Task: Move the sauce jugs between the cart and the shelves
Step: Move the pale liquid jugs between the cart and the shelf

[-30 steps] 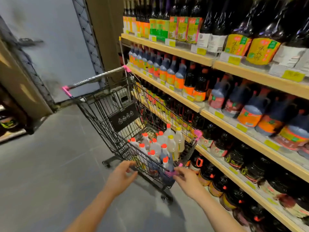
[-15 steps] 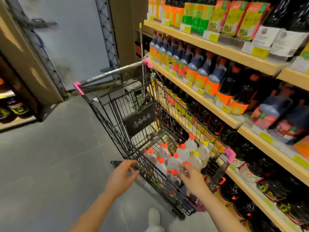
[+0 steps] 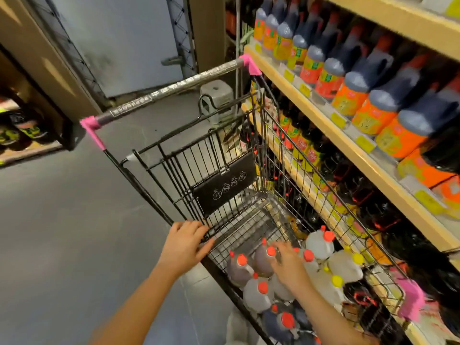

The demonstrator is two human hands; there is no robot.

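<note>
A black wire cart [image 3: 249,135] with pink corners stands beside the wooden shelves [image 3: 321,115]. Several sauce jugs lie in its near end: dark ones with red caps [image 3: 239,268], pale ones with red caps [image 3: 319,244] and pale ones with yellow caps [image 3: 346,267]. My left hand [image 3: 183,245] rests on the cart's left rim, fingers over the wire. My right hand [image 3: 288,263] is down inside the basket, fingers spread over the red-capped jugs; whether it grips one is unclear. Shelf rows hold dark sauce jugs with orange labels [image 3: 361,100].
A grey step stool [image 3: 216,100] stands on the floor beyond the cart. Another shelf unit with dark bottles [image 3: 20,130] is at the far left. Open grey floor [image 3: 62,232] lies left of the cart. A lower shelf [image 3: 361,215] of dark jugs runs behind the cart's right side.
My view has come closer over the cart. My right hand has moved from the cart's front rim down into the basket onto the jugs. My left hand stays on the left rim.
</note>
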